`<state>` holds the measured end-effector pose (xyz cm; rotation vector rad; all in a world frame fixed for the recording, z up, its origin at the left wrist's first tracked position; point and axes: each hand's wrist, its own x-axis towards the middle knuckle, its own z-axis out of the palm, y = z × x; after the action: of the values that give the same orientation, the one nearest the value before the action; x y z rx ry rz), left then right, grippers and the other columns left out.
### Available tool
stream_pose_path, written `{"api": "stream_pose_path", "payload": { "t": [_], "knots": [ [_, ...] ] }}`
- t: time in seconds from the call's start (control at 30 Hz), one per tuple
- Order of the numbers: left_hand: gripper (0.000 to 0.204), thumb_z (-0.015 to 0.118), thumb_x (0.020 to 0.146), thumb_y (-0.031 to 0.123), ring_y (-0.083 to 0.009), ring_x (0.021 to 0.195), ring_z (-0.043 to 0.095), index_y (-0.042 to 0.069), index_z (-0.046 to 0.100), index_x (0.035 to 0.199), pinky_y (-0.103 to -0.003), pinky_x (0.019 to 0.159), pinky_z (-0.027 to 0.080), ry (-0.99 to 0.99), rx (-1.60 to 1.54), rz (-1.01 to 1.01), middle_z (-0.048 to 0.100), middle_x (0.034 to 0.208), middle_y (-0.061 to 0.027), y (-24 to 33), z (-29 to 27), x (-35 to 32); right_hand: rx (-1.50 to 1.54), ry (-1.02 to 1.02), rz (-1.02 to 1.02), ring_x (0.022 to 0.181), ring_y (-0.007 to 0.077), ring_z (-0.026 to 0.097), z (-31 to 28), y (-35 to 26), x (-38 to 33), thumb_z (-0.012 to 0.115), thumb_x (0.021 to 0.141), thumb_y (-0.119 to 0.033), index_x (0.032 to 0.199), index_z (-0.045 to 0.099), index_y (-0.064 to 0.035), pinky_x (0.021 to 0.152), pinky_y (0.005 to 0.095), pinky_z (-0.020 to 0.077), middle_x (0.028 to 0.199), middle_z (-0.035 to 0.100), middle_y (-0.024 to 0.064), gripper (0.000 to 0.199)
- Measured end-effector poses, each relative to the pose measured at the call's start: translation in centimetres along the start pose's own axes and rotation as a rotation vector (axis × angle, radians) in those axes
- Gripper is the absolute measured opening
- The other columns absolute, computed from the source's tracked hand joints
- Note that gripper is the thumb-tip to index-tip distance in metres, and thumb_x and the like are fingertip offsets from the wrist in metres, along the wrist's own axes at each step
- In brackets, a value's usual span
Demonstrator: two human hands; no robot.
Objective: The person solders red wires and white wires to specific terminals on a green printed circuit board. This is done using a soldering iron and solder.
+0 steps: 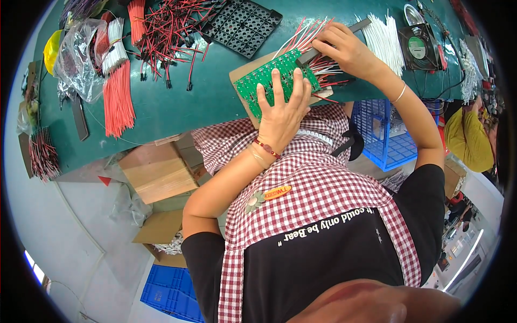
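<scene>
A green circuit board panel (252, 81) lies on a piece of brown cardboard (237, 75) at the table's front edge. My left hand (285, 105) rests on the panel with its fingers spread and stretched out, pressing on its surface. My right hand (347, 51) is closed on a flat dark grey bar (308, 57), whose near end lies across the panel's right end. What looks like the bar's other end sticks out beyond the knuckles. Red and white wires (296, 40) fan out from behind and beneath the panel and the right hand.
Beyond the panel lies a black perforated tray (242, 27). Red wires (167, 27) are heaped left of it, near a red wire bundle (118, 102) and a clear plastic bag (81, 54). White wires (383, 43) and a small fan (423, 47) lie right. A blue crate (385, 134) stands below.
</scene>
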<state>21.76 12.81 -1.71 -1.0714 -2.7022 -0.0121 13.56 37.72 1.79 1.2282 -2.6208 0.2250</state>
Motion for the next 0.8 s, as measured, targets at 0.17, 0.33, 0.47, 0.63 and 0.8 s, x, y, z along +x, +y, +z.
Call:
{"api": "stream_pose_path", "payload": {
  "t": [0.17,0.33,0.47,0.63,0.8],
  "knots": [
    [0.068,0.068,0.079,0.038,-0.0375,0.131,0.041,0.019,0.046,0.140,-0.057,0.099,0.036,-0.031,-0.101,0.008,0.043,0.140,-0.0046,-0.9,-1.4,0.5,-0.037,-0.028,0.041,0.102,0.0257,0.058,-0.3,0.3,-0.4,0.064,0.076,-0.008,0.115,0.060,-0.0064,0.102,0.0448,0.0421,0.102,0.059,0.0077,0.039],
    [0.060,0.058,0.086,0.028,-0.0357,0.132,0.041,0.019,0.044,0.144,-0.050,0.100,0.042,-0.070,-0.221,0.104,0.043,0.137,-0.0043,-2.8,-2.0,0.6,-0.079,0.078,0.180,0.104,0.0236,0.058,-2.8,0.0,-0.9,0.073,0.078,-0.016,0.125,0.061,-0.0123,0.106,0.0468,0.0377,0.110,0.061,0.0059,0.048],
    [0.068,0.065,0.080,0.029,-0.0349,0.133,0.039,0.023,0.044,0.144,-0.048,0.100,0.040,-0.025,-0.161,0.072,0.044,0.137,-0.0039,-2.2,-1.5,0.3,-0.179,0.567,0.576,0.099,0.0234,0.060,-7.9,0.9,-5.4,0.067,0.085,-0.004,0.116,0.068,-0.0102,0.099,0.0362,0.0435,0.110,0.065,0.0081,0.031],
    [0.068,0.065,0.081,0.030,-0.0356,0.134,0.038,0.022,0.044,0.144,-0.048,0.104,0.035,-0.046,-0.111,0.071,0.042,0.138,-0.0037,-1.8,-1.6,-0.1,-0.354,1.473,1.068,0.083,0.0132,0.063,-12.3,3.8,-18.2,0.054,0.096,-0.009,0.099,0.069,0.0030,0.071,0.0248,0.0506,0.098,0.068,0.0083,0.019],
    [0.066,0.062,0.082,0.027,-0.0361,0.134,0.039,0.021,0.044,0.145,-0.048,0.104,0.034,-0.069,-0.131,0.064,0.043,0.138,-0.0047,-1.9,-1.9,0.1,0.528,1.558,1.709,0.085,0.0222,0.065,-11.4,15.1,-35.6,0.068,0.089,-0.018,0.107,0.066,0.0005,0.072,0.0318,0.0541,0.098,0.067,0.0147,0.026]
  ]
}}
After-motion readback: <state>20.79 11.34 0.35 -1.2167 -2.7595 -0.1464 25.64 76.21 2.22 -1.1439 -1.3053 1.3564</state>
